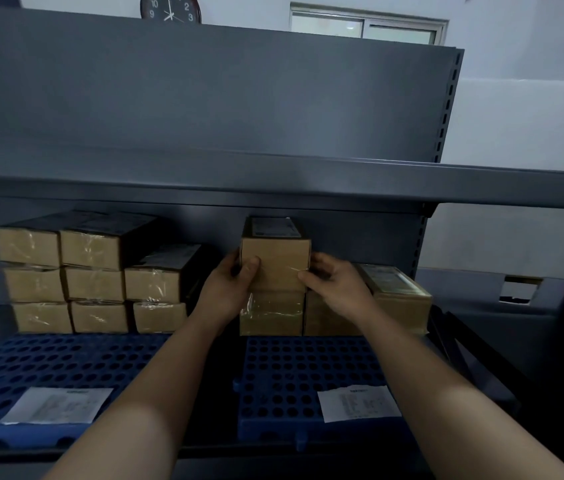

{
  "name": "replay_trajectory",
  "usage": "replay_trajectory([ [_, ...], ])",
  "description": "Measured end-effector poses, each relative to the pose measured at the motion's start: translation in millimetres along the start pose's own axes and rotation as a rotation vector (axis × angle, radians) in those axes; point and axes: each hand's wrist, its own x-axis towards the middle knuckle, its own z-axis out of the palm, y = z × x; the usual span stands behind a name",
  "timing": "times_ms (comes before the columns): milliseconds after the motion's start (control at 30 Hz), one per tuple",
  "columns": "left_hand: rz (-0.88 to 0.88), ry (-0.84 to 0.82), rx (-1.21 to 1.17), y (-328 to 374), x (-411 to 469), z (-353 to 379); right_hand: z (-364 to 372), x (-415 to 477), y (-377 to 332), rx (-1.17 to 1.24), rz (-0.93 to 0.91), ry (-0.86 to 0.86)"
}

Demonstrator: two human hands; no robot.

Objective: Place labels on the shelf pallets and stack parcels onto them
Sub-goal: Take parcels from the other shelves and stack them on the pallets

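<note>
Both hands grip a brown cardboard parcel (275, 261) with a label on top. My left hand (228, 289) holds its left side and my right hand (334, 289) its right side. The parcel rests on top of another parcel (271, 315) on the right blue perforated pallet (280, 375). One more parcel (402, 299) lies to the right of it. A white paper label (358, 403) lies on the right pallet's front. The left blue pallet (66, 358) carries its own label (57, 405) and a stack of several parcels (90, 275) at the back.
The pallets sit on a grey metal shelf; an upper shelf board (273, 181) hangs just above the parcels. A dark gap separates the two pallets. A clock (170, 8) and a window (367, 26) are on the wall behind.
</note>
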Motion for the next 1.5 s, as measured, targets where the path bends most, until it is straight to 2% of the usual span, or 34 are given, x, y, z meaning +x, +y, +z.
replay_trajectory([
  [267,0.013,0.002,0.06,-0.5,-0.2,-1.5,6.3,-1.0,-2.2,-0.093,0.013,0.051],
  [467,0.036,0.041,0.221,5.5,-14.9,-6.6,0.5,-21.4,-8.5,-0.141,0.056,0.145],
  [600,0.21,0.163,0.407,9.8,-45.3,-6.3,-10.9,-56.2,-10.1,-0.328,-0.003,0.227],
  [667,0.311,0.17,0.495,12.7,-63.8,-1.9,-16.8,-79.7,-8.7,-0.426,-0.01,0.26],
  [833,0.399,0.012,0.582,13.2,-104.5,22.7,-31.2,-143.7,-0.7,-0.601,0.043,0.272],
  [1033,0.406,-0.165,0.603,9.9,-167.8,59.3,-51.7,-236.7,4.5,-0.829,0.125,0.338],
  [1167,0.407,-0.26,0.599,14.9,-225.6,82.3,-62.4,-315.2,7.4,-0.862,0.204,0.36],
  [1500,0.406,-0.536,0.529,14.6,-419.7,110.2,-63.9,-551.0,-8.9,-0.88,0.556,0.348],
])
